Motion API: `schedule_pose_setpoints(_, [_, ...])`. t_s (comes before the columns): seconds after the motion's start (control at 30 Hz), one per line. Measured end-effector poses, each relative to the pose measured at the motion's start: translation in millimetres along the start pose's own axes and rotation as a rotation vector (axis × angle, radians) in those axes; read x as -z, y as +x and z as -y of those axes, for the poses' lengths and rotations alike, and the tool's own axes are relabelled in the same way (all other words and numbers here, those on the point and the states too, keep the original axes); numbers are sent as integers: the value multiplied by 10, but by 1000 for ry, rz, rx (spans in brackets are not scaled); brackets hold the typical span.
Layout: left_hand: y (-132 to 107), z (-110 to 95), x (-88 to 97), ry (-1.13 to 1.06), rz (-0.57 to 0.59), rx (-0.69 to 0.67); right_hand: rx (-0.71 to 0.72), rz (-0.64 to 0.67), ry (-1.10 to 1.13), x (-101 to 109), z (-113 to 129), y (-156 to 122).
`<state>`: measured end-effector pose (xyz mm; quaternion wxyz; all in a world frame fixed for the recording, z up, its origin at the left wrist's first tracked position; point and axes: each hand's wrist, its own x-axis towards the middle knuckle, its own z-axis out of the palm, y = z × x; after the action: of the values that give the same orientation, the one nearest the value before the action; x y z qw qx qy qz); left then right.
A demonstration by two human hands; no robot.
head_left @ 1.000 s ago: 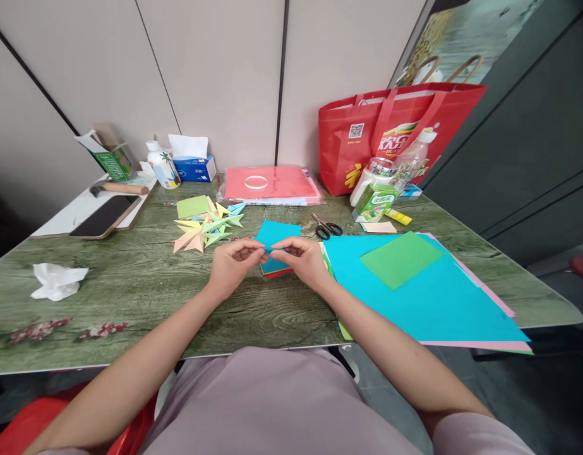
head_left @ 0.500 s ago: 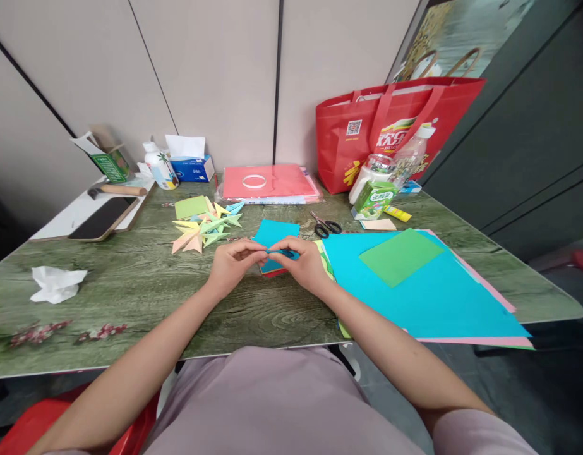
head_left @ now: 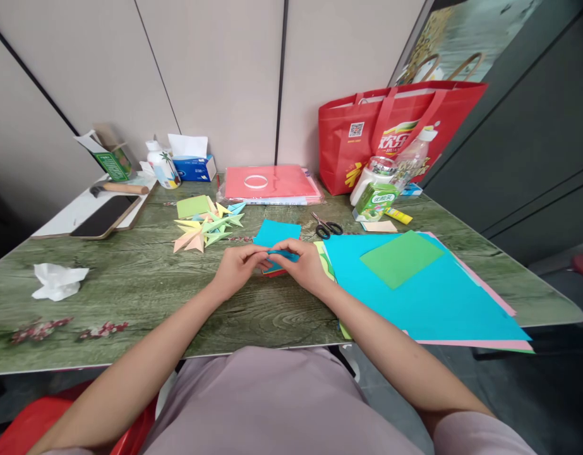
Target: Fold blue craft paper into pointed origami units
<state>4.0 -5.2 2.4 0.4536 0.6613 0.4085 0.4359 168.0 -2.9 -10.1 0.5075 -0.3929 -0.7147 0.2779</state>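
Observation:
Between my fingertips is a small folded piece of blue paper (head_left: pixel 275 252), mostly covered by the fingers. My left hand (head_left: pixel 237 268) pinches its left end, and my right hand (head_left: pixel 301 264) grips it from the right with thumb and fingers. Right beneath and behind them lies a stack of blue paper (head_left: pixel 278 231) with red and other colours at its lower edge. To the left of the stack is a pile of folded pointed paper pieces (head_left: pixel 210 227) in yellow, green, peach and blue. Black-handled scissors (head_left: pixel 327 228) lie beyond my right hand.
Large blue sheets (head_left: pixel 414 309) with a green sheet (head_left: pixel 401 258) on top cover the right side. At the back stand a red bag (head_left: pixel 341 155), a green carton (head_left: pixel 375 202) and a tissue box (head_left: pixel 195 169). A phone (head_left: pixel 105 216), hammer (head_left: pixel 120 188) and crumpled tissue (head_left: pixel 59 282) lie left.
The folded blue paper has tilted a little between my fingers, and its blue face shows more. My left hand has shifted slightly; the view has moved a touch.

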Motion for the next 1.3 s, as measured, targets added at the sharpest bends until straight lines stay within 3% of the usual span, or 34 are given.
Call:
schedule_pose_setpoints(0.23, [2, -3, -19, -107, -17, 69, -96, -48, 70, -31, 26, -8])
schedule_pose_setpoints(0.4, [-11, -15, -9, -68, 12, 30, -68, -26, 48, -16, 34, -5])
schedule_pose_setpoints(0.5, [-7, -30, 9, -81, 69, 48, -41, -17, 30, -9, 24, -3])
schedule_pose_setpoints(0.7, [4, -39, 25, -156, 239, 209, -36, 58, 33, -7, -22, -9])
schedule_pose_setpoints(0.97, [19, -9, 33, -354, 149, 271, -136, 43, 157, -5, 11, -5])
schedule_pose_setpoints(1.13, [21, -12, 57, -469, 199, 352, -152, -41, 120, -5, 24, 12])
schedule_pose_setpoints(1.3, [19, 14, 47, -456, 201, 300, -214, -40, 240, -5, 32, 20])
